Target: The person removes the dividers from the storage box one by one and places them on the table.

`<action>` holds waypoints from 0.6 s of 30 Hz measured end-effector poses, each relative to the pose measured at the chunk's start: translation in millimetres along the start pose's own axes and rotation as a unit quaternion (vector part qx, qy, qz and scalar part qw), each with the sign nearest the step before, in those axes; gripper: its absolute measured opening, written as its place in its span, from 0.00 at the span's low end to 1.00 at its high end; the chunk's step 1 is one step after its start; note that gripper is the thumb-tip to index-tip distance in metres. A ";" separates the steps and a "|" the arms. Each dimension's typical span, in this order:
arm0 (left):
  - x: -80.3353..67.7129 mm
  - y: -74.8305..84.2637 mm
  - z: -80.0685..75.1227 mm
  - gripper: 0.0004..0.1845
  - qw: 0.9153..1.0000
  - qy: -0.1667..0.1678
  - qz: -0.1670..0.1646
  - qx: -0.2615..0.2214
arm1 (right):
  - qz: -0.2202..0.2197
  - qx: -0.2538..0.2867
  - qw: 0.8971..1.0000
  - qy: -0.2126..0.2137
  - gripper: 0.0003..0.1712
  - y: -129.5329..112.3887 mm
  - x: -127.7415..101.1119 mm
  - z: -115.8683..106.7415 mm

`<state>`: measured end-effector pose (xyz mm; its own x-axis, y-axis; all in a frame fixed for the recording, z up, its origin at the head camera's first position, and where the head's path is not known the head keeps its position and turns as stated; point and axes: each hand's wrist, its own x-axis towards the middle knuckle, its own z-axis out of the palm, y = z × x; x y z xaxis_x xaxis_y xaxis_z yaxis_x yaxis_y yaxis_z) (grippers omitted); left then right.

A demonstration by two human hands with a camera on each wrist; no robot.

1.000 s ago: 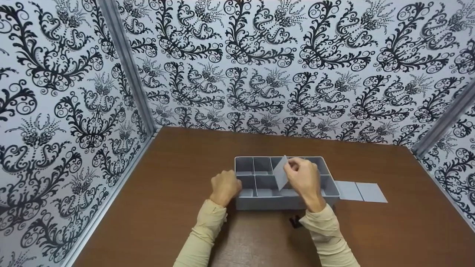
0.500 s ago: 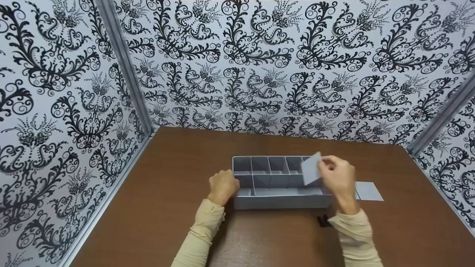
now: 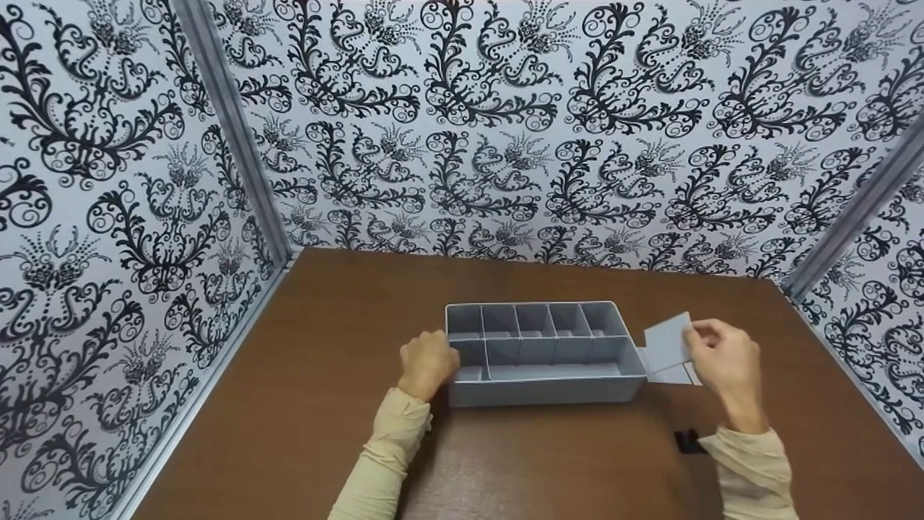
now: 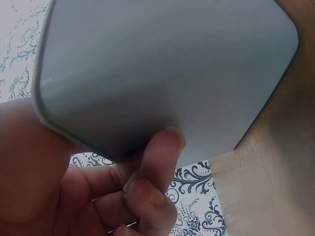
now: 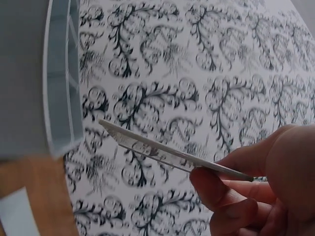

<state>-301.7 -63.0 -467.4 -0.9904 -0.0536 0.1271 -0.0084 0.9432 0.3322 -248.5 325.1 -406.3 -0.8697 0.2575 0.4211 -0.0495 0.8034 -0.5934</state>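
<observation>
A grey divided organizer box (image 3: 541,393) stands on the table. Its back row has several compartments. In front, one small compartment sits at the left and one long one fills the rest. My left hand (image 3: 428,361) grips the box's left end; in the left wrist view its fingers (image 4: 165,152) curl against the outer end wall (image 4: 206,73). To the right of the box, my right hand (image 3: 729,365) pinches a thin grey divider panel (image 3: 668,343) by its edge between thumb and fingers. The right wrist view shows this panel (image 5: 152,142) edge-on.
Flat grey panels (image 3: 671,375) lie on the brown table (image 3: 548,462) beside the box's right end, partly hidden by the held panel and right hand. Patterned walls (image 3: 491,180) enclose the back and sides. A black object (image 3: 687,442) sits at the right wrist.
My right hand has lifted the divider panel out of the front row and carried it right, past the box's end. The long front compartment now shows fully. My left hand keeps its grip.
</observation>
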 end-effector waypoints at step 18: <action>-1.5 1.4 0.0 0.12 1.000 0.013 0.004 0.007 | 0.032 -0.075 0.968 -0.238 0.13 55.9 6.4 -9.0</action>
<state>-300.2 -61.5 -467.1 -0.9866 -0.0538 0.1539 -0.0020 0.9480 0.3181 -252.4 376.5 -430.7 -0.9981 0.0612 0.0014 0.0527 0.8718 -0.4869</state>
